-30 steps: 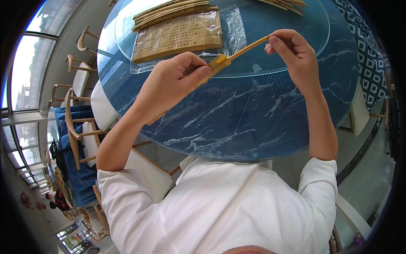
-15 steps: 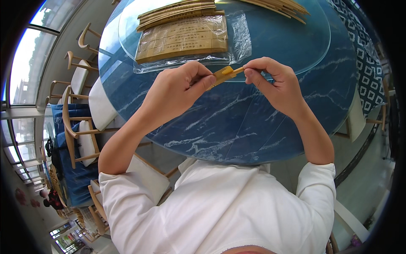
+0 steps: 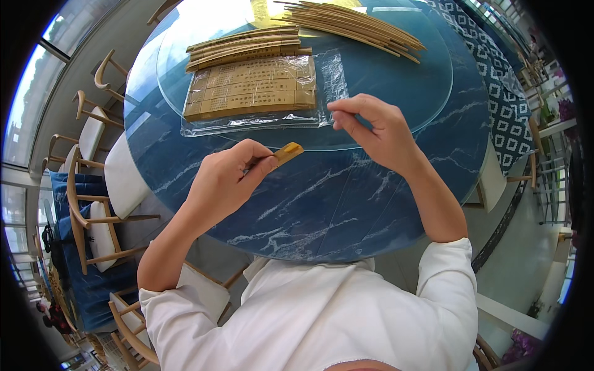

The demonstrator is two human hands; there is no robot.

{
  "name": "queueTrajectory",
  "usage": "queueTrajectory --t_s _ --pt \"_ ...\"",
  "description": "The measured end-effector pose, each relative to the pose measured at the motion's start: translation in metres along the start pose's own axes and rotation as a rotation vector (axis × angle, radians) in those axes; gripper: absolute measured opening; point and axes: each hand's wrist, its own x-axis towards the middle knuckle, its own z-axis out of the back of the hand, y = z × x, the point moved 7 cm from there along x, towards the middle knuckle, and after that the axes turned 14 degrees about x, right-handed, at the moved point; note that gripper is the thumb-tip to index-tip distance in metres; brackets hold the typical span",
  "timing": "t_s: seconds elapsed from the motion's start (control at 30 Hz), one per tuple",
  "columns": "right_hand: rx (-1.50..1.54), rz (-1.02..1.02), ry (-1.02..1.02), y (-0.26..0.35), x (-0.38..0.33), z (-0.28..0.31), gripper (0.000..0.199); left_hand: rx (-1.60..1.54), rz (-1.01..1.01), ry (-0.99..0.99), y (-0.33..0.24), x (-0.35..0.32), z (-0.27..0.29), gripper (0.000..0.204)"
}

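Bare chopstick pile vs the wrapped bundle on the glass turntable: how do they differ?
The bare chopstick pile lies loose, fanned, at the far right; the wrapped bundle is packed flat in clear plastic, nearer the left hand. The pile is unsleeved; the bundle is sleeved. Both rest on the glass turntable.

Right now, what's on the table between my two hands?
In the head view, nothing stands between the left hand, pinching a small yellow sleeve, and the right hand: only bare blue marbled table and the near edge of the glass turntable.

White short-sleeved shirt (image 3: 322, 315) — plain, sleeves ending approx. at elbows — forearms and hands bare.
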Motion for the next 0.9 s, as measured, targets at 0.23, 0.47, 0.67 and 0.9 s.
queueTrajectory --t_s 0.23,0.47,0.67,0.9 --pt "-0.767 -0.28 -0.332 -0.088 0.042 0.175 0.024 0.281 -0.309 -0.342 -0.02 0.001 0.014 0.011" --pt "-1.052 -0.284 -0.118 -0.166 0.044 0.186 0.025 0.453 -0.436 -0.489 -0.028 0.027 0.001 0.012" --pt "-0.987 -0.468 -0.068 -0.182 0.047 0.182 0.024 0.154 -0.208 -0.253 -0.001 0.066 0.006 0.015" --pt "-1.013 -0.43 -0.001 -0.153 0.032 0.166 0.022 0.076 -0.142 -0.164 0.01 0.103 -0.001 0.021"
